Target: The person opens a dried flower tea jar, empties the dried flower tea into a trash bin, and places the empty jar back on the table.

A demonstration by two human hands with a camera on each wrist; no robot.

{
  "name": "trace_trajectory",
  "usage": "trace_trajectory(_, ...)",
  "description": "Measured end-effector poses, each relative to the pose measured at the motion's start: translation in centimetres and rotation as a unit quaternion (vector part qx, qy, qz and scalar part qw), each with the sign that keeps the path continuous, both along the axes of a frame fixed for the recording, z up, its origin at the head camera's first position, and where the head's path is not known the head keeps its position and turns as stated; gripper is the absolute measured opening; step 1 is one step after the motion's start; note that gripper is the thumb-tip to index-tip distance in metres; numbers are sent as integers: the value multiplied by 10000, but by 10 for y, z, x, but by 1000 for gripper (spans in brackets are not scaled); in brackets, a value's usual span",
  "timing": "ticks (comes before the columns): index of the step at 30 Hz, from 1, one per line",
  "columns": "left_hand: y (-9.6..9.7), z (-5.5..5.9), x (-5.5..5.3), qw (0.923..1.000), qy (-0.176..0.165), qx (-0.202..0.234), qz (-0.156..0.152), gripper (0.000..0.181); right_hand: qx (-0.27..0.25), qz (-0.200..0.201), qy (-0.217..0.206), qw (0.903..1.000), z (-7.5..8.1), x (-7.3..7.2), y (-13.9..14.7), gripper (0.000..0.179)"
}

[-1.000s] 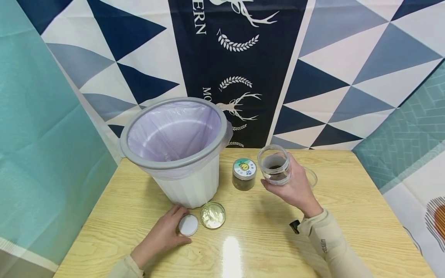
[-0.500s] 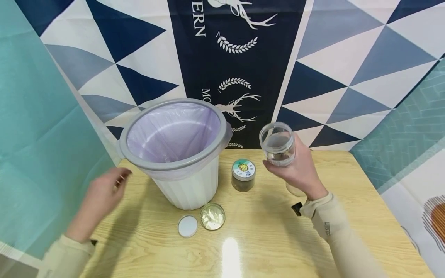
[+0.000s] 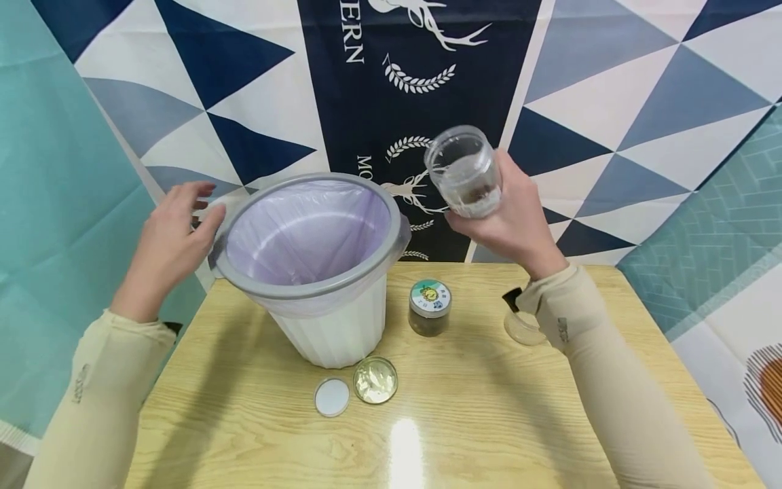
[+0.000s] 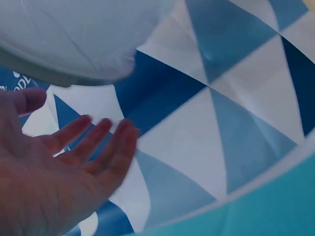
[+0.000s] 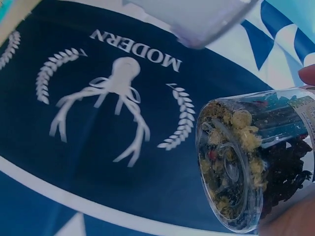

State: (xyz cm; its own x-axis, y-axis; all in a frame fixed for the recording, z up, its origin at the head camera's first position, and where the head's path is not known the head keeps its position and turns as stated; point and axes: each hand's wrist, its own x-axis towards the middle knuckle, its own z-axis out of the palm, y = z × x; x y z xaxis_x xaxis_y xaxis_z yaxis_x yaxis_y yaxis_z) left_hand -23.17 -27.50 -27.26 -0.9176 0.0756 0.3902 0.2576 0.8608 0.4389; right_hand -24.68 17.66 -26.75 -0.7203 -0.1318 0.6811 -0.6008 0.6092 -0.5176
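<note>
- While half a second back it hung beside the bin's outer wall, now raised to the grey rim of the bin (image 3: 308, 234): left hand (image 3: 168, 244), fingers spread and relaxed, holding nothing, just beside the rim.
- Lifted higher and tipped toward the bin mouth: clear jar (image 3: 464, 173), gripped by the right hand (image 3: 513, 221) with fingers curled round it; dried bits inside, lid off, mouth close to but not yet over the purple liner.
- Judged: pouring out about to begin.
- Unmoved on the bench (image 3: 464, 407): lidded jar (image 3: 430, 307), white lid (image 3: 332, 396), foil seal (image 3: 375, 379).
</note>
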Motion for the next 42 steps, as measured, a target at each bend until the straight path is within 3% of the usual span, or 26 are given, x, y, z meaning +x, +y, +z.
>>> trace_trajectory(3,9,5,-11,9973,-652,-334,23,66,147,98,118,9998,17,-9,-11,64)
trace_trajectory(6,16,9,-19,9886,-1314,-729,26,70,356,131,219,9990,31,-16,-21,62)
trace_trajectory(10,25,11,-28,9765,-1734,-1277,10,72,541,134,262,9981,44,-22,-32,60)
trace_trajectory(15,34,11,-31,9723,-1685,-1614,114,72,720,100,273,9970,50,-27,-42,61)
trace_trajectory(24,44,6,-33,9802,-1384,-1398,202,68,1296,-123,176,9913,48,-33,-48,65)
trace_trajectory(31,44,3,-32,9815,-1309,-1348,366,69,1717,-312,390,9839,61,-36,-50,67)
trace_trajectory(42,43,3,-32,9844,-1254,-1179,358,69,2467,-476,1069,9620,81,-41,-61,64)
